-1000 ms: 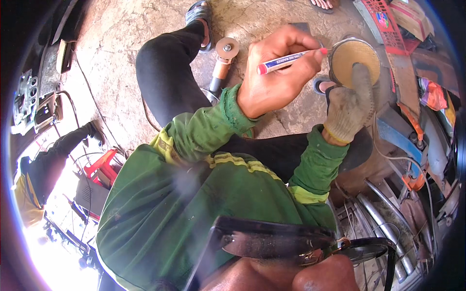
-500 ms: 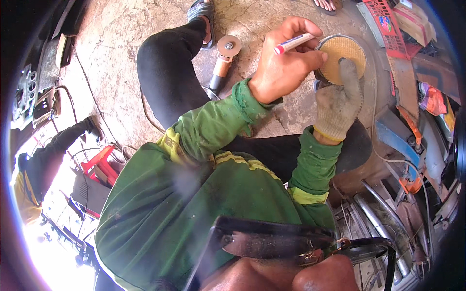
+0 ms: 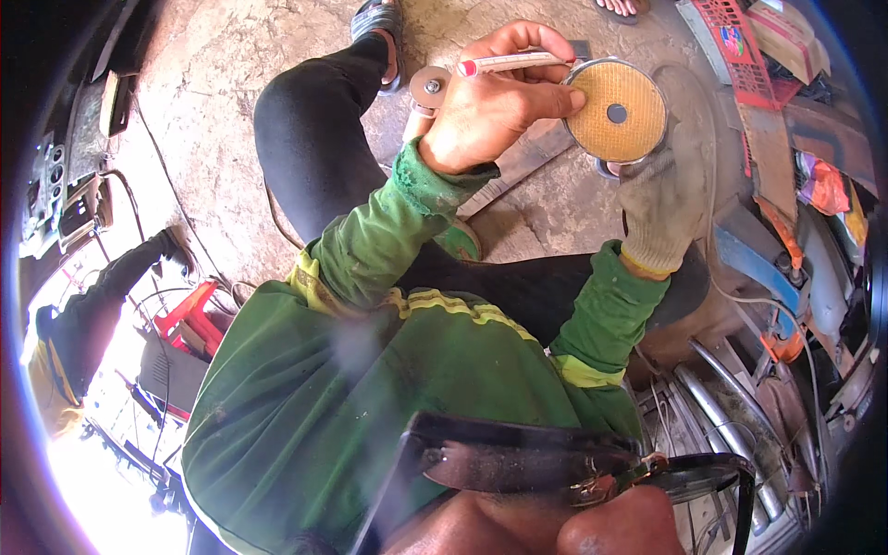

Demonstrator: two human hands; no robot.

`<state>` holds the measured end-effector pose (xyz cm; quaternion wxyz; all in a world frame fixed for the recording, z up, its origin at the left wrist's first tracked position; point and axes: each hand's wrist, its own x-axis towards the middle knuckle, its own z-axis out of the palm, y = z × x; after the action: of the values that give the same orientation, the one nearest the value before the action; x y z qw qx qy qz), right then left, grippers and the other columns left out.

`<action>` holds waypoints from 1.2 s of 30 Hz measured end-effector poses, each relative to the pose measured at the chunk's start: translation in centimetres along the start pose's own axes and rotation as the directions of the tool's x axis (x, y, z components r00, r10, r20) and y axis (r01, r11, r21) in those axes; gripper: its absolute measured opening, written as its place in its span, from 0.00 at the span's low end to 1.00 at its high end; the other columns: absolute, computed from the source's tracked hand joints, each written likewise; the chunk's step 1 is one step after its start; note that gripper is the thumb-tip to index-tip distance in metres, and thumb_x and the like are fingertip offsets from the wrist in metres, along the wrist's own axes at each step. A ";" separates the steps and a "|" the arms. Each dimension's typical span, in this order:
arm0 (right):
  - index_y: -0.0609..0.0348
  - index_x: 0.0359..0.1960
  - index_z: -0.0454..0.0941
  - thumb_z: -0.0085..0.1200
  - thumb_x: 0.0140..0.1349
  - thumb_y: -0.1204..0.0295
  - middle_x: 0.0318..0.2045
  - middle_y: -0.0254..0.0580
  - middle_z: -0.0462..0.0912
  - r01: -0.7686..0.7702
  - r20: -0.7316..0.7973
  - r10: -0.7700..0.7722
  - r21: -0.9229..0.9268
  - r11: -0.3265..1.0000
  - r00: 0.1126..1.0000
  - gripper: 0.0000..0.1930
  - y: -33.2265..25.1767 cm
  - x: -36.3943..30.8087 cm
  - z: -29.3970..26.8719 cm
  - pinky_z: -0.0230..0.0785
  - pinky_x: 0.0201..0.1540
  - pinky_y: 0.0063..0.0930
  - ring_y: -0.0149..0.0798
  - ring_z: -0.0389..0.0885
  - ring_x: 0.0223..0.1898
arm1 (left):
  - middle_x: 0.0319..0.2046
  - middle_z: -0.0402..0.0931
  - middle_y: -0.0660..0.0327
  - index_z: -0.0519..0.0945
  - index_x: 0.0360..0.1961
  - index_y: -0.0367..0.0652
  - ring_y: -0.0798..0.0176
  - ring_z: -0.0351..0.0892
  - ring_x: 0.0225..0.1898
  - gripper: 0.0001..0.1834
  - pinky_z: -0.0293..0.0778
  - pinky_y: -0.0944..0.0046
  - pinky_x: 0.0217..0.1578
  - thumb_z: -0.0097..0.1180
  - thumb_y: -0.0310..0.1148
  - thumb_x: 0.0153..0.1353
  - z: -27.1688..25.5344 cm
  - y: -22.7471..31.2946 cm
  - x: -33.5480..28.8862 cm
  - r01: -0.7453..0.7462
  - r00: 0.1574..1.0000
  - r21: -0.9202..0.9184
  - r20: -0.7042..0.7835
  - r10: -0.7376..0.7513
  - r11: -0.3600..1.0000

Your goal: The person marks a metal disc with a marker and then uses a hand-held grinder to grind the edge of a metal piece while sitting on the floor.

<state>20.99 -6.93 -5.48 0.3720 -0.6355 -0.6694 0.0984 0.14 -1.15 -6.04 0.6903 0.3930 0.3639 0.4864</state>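
My bare left hand [image 3: 495, 111] is closed around a white marker pen [image 3: 513, 63] with a red end. Its thumb presses on the left edge of a round yellow disc [image 3: 615, 139] with a mesh-like face, a grey rim and a small hole in the centre. My right hand [image 3: 659, 199], in a dirty knitted glove, is beside the disc's lower right edge. Motion smears its fingers, and whether they touch the disc is unclear. Partly behind my left hand, an angle grinder [image 3: 428, 88] with a brown disc lies on the floor.
A flat grey metal strip [image 3: 518, 171] lies on the concrete floor beneath my hands. Metal pipes [image 3: 717, 407], a blue part [image 3: 754, 264] and a red plastic crate [image 3: 731, 55] crowd the right side. A person's foot [image 3: 618, 9] is at the top; cables cross the left.
My left hand has moved left with the marker pen, and the disc has shifted left too. My gloved right hand has drawn back from the disc's centre toward the lower right.
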 end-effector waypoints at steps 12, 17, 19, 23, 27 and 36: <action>0.74 0.64 0.65 0.50 0.71 0.72 0.60 0.56 0.75 -0.471 0.495 0.257 0.869 -0.152 0.830 0.24 -1.1 0.9 -0.4 0.74 0.59 0.40 0.46 0.78 0.58 | 0.38 0.83 0.61 0.79 0.48 0.37 0.70 0.81 0.37 0.20 0.77 0.69 0.39 0.68 0.16 0.54 -0.4 0.2 0.0 0.038 0.999 -0.063 -0.019 -0.039 0.997; 0.74 0.69 0.61 0.49 0.71 0.73 0.65 0.57 0.72 -0.542 0.508 0.354 0.840 -0.002 0.785 0.27 -0.7 0.4 -0.4 0.72 0.64 0.42 0.48 0.76 0.63 | 0.39 0.83 0.61 0.79 0.48 0.37 0.71 0.80 0.36 0.20 0.76 0.70 0.38 0.68 0.17 0.54 -0.3 0.5 0.0 0.076 0.997 -0.049 -0.019 -0.077 0.996; 0.74 0.69 0.61 0.49 0.71 0.73 0.64 0.57 0.72 -0.521 0.473 0.408 0.853 0.009 0.781 0.27 -0.5 0.3 -0.1 0.72 0.64 0.42 0.49 0.76 0.63 | 0.39 0.83 0.61 0.79 0.48 0.37 0.71 0.81 0.36 0.20 0.76 0.70 0.38 0.68 0.17 0.54 -0.2 0.4 0.0 0.077 0.997 -0.041 -0.013 -0.078 0.996; 0.75 0.68 0.61 0.50 0.70 0.74 0.64 0.57 0.72 -0.503 0.470 0.381 0.864 -0.013 0.797 0.27 -0.7 0.3 -0.2 0.72 0.64 0.44 0.49 0.76 0.63 | 0.39 0.83 0.61 0.79 0.48 0.38 0.71 0.80 0.36 0.20 0.76 0.70 0.38 0.68 0.17 0.54 -0.3 0.3 -0.1 0.065 0.998 -0.002 -0.010 -0.065 0.998; 0.75 0.67 0.62 0.49 0.70 0.74 0.63 0.59 0.73 -0.518 0.419 0.414 0.840 0.162 0.808 0.26 1.5 -0.6 0.1 0.71 0.64 0.45 0.51 0.76 0.62 | 0.38 0.83 0.63 0.79 0.48 0.38 0.72 0.80 0.36 0.20 0.76 0.71 0.38 0.70 0.18 0.54 -0.2 0.4 -0.1 0.060 0.998 -0.022 -0.013 -0.060 0.998; 0.73 0.62 0.69 0.56 0.68 0.71 0.57 0.54 0.78 -0.539 0.474 0.417 0.841 0.047 0.776 0.24 -0.8 -0.3 -0.4 0.74 0.58 0.38 0.47 0.80 0.57 | 0.35 0.81 0.68 0.80 0.45 0.41 0.74 0.78 0.38 0.19 0.75 0.72 0.42 0.71 0.20 0.52 0.1 2.0 -0.7 0.093 0.994 0.104 0.051 -0.099 0.990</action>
<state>20.64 -7.46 -4.78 0.5872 -0.4499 -0.2318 0.6317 -0.69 -1.36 -4.06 0.7020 0.4230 0.3873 0.4223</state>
